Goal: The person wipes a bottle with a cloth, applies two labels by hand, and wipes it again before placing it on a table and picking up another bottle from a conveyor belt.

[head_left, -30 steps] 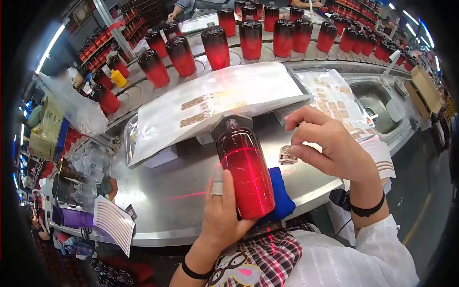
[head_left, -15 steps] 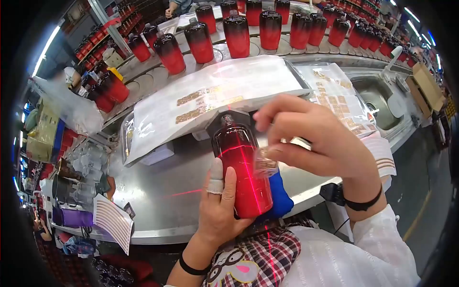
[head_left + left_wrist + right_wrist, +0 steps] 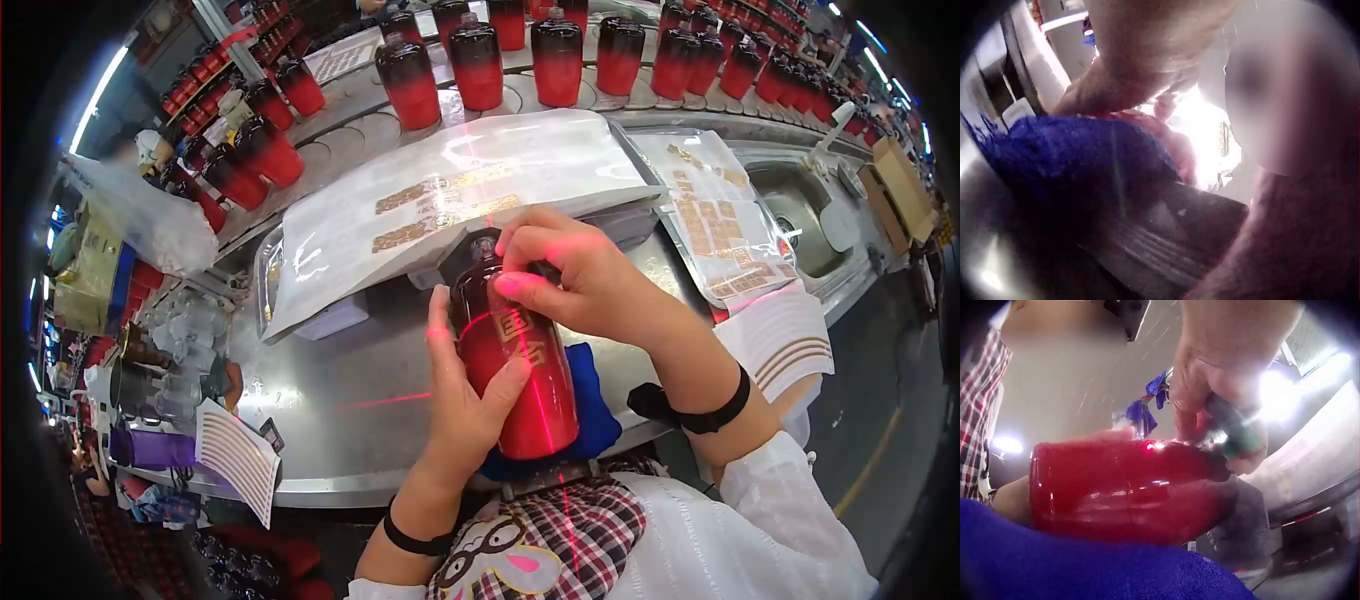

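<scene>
A glossy red bottle (image 3: 545, 425) with a black shoulder lies tilted, neck away from me, over a blue cloth (image 3: 595, 400). A gold-lettered decal (image 3: 513, 322) lies along its front. My left hand (image 3: 460, 415) holds the bottle from the left, its thumb on the decal's lower end. At the shoulder, my right hand (image 3: 585, 280) has bent fingers and thumb at the decal's upper end. In the right wrist view, a small dark green piece (image 3: 1238, 434) sits among its fingers. The left wrist view shows mostly blue cloth (image 3: 1085, 150); the left fingertips are hidden there.
A white-covered tray (image 3: 340, 240) with gold decals stands just beyond the bottle. Behind it, red-and-black bottles (image 3: 557, 70) line a conveyor. More decal sheets (image 3: 715, 230) lie right, near a sink (image 3: 790, 205). A striped sheet (image 3: 238, 460) hangs over the left edge.
The decal went from the metal table into my right hand and now lies on the bottle. My left thumb shifted onto the front. The conveyor bottles moved along.
</scene>
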Demonstrator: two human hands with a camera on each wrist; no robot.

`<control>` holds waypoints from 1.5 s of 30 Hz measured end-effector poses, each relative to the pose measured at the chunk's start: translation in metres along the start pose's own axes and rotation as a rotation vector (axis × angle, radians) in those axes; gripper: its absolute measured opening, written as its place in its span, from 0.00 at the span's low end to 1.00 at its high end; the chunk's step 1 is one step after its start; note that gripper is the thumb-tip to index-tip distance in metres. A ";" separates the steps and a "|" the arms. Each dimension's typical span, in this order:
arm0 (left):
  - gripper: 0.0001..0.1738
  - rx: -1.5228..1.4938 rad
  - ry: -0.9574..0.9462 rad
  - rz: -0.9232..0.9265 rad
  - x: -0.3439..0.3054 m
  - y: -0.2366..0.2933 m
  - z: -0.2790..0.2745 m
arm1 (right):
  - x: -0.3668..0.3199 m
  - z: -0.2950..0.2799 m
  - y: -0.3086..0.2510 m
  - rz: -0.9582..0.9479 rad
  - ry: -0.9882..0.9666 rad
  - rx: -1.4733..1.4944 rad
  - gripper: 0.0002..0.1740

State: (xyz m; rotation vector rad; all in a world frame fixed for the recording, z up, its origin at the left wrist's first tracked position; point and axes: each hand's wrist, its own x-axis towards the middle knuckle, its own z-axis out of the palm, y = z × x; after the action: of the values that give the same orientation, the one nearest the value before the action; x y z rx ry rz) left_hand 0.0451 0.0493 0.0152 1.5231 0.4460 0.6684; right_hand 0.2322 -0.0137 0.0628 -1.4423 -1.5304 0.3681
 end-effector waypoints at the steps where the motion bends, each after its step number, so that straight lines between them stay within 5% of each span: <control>1: 0.52 0.025 -0.001 0.025 0.001 -0.003 0.000 | 0.000 0.001 0.000 0.015 0.001 -0.007 0.07; 19: 0.51 -0.395 -0.028 -0.069 0.001 0.001 0.000 | 0.003 0.006 0.004 -0.028 0.034 -0.071 0.11; 45: 0.50 -0.238 -0.052 -0.058 0.001 0.004 0.000 | 0.006 0.005 -0.004 0.027 0.022 -0.072 0.11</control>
State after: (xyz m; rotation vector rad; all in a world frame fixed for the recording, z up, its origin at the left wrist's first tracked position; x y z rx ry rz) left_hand 0.0451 0.0496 0.0196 1.2948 0.3565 0.6128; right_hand 0.2271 -0.0075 0.0663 -1.5197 -1.5212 0.3152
